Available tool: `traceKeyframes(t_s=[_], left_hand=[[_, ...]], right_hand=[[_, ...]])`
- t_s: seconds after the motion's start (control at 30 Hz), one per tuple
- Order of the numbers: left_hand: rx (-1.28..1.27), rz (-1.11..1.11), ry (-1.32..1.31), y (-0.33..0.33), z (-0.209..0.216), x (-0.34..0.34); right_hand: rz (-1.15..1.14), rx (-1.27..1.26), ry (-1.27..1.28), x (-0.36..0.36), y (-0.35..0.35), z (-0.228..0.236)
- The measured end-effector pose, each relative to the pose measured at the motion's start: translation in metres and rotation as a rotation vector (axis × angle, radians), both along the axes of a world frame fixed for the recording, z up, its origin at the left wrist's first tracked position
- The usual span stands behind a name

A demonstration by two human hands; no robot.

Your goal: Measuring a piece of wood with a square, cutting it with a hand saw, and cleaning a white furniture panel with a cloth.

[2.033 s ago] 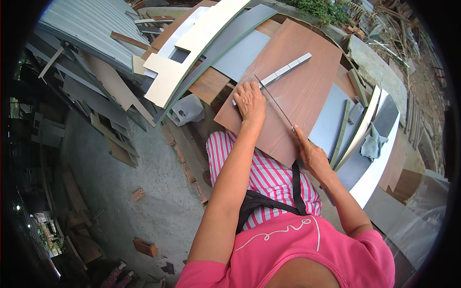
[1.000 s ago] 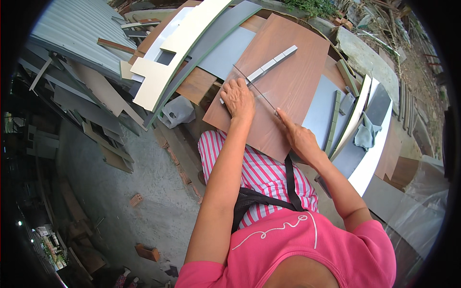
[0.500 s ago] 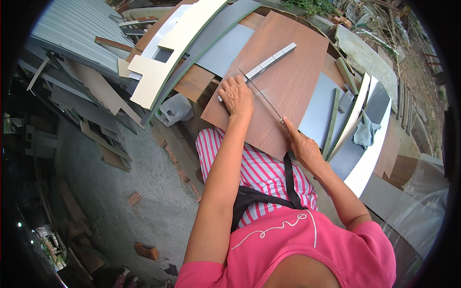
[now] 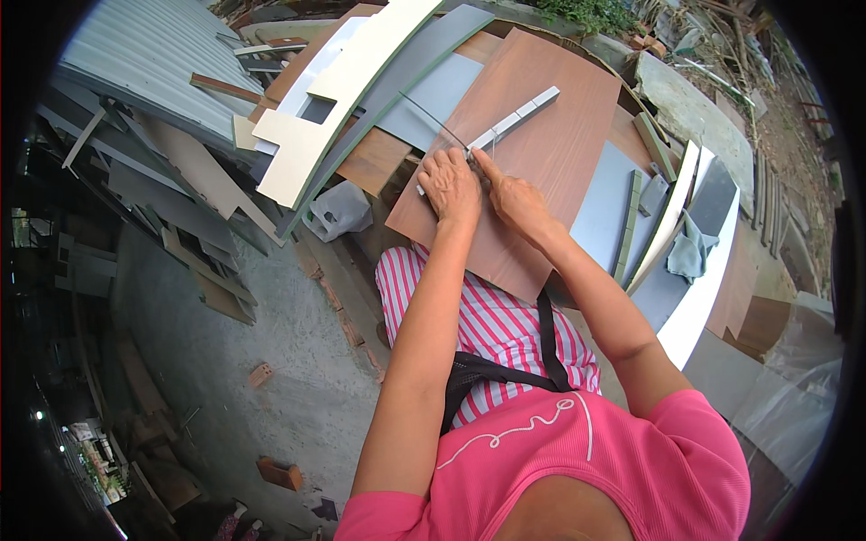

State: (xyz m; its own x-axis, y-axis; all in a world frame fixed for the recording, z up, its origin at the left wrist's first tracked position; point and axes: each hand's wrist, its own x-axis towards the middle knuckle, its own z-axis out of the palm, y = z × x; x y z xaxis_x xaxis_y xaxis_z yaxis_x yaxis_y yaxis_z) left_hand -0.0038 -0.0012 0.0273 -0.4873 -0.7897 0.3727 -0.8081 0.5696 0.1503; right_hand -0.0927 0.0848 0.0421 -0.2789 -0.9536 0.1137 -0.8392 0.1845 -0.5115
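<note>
A brown wood-grain board [image 4: 559, 117] lies in front of me, its near edge by my striped trousers. Across it runs a narrow light-grey strip [image 4: 528, 110] with dark cross lines. My left hand [image 4: 451, 185] is closed over the strip's near part and presses it against the board; a small end shows beyond the hand. My right hand [image 4: 516, 200] is right beside it, fingers wrapped round the near end of a thin dark saw blade [image 4: 433, 117]. The blade crosses the strip and sticks out past the board's left side. Its grip end is hidden in my fingers.
Grey and cream panels [image 4: 298, 167] lean at the left, near a white plastic bag [image 4: 341, 210]. At the right are a green segmented strip [image 4: 628, 225], a small grey block [image 4: 653, 194] and a blue-grey cloth [image 4: 691, 248] over panel edges. A brick piece [image 4: 260, 374] lies on the concrete.
My right hand has moved forward and left, up beside my left hand, pushing the blade across the strip. My left hand stays on the strip.
</note>
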Motion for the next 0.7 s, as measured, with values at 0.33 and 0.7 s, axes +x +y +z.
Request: traceKeyframes(t_s=[0.33,0.7], left_hand=[[0.045,-0.060,0.073,0.022,-0.009,-0.004],[0.085,0.027,0.043,0.009,-0.007,-0.005]], right_hand=[[-0.045,0.106,-0.010,0.009,0.044,0.002],[-0.035,0.070,0.051,0.010,0.032,0.007]])
